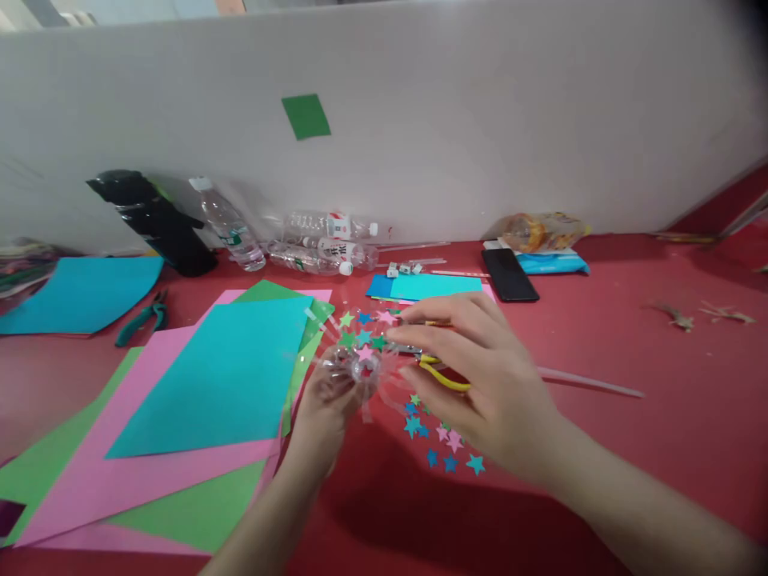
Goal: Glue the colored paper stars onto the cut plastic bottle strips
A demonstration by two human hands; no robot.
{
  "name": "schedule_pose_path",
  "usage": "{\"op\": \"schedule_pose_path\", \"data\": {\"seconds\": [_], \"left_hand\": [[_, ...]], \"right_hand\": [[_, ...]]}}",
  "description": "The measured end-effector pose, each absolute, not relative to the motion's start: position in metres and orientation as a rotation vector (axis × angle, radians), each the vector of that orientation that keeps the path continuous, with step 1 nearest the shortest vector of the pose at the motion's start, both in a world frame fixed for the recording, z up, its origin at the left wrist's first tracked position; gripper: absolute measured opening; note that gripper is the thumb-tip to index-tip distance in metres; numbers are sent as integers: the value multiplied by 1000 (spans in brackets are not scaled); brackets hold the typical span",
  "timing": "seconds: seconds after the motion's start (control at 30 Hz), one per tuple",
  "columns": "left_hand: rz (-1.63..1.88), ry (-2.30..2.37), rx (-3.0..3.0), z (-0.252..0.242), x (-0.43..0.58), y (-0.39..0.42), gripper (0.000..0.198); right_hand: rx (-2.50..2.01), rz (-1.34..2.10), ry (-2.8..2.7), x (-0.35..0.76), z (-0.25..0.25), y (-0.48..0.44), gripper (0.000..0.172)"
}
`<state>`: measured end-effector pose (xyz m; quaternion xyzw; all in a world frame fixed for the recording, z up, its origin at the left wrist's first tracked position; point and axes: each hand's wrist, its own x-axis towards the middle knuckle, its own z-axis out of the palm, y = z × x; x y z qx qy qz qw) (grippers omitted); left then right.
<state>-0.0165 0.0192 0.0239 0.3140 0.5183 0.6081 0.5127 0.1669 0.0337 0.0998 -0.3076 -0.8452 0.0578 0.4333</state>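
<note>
My left hand [324, 408] is closed round the neck of a clear plastic flower-shaped piece [363, 366], cut from a bottle, with thin strips fanning outward. Small paper stars [363, 336] in green, blue and pink sit on the strip tips. My right hand [480, 376] hovers just to the right of it, fingers stretched toward the strips, touching or nearly touching a pink star. Under that hand lie yellow-handled scissors [444, 378]. More loose stars [447, 448] lie on the red table [660, 448] below my right hand.
Large blue, pink and green paper sheets [222, 376] lie left. Green pliers [144, 318], a black bottle [162, 220] and clear plastic bottles [312, 248] sit at the back by the white wall. A phone [510, 274], a blue card [432, 286] and a clear straw [591, 384] lie right.
</note>
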Motion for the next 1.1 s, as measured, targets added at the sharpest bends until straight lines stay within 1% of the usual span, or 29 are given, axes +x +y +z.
{"op": "schedule_pose_path", "data": {"seconds": [0.13, 0.33, 0.53, 0.63, 0.7, 0.77, 0.87, 1.0, 1.1], "left_hand": [[1468, 1275, 702, 22, -16, 17, 46], [1454, 1285, 710, 21, -16, 18, 46], [1465, 1263, 675, 19, -16, 18, 58], [1440, 1197, 751, 18, -17, 17, 49], [1414, 1140, 810, 17, -18, 17, 41], [1404, 1095, 842, 14, -19, 18, 38], [1412, 1067, 861, 11, -19, 18, 36], [1419, 1072, 836, 11, -18, 17, 39], [1422, 1082, 799, 13, -17, 16, 42]], "right_hand": [[-770, 158, -2162, 167, 95, 35, 21], [-780, 194, -2164, 168, 96, 33, 20], [-766, 211, -2159, 167, 96, 32, 19], [-723, 151, -2119, 167, 96, 33, 21], [-669, 52, -2097, 166, 96, 34, 19], [-642, -43, -2101, 166, 96, 35, 17], [-655, -102, -2140, 166, 94, 36, 17], [-669, -76, -2167, 164, 92, 37, 18], [-670, -64, -2164, 163, 92, 38, 15]]}}
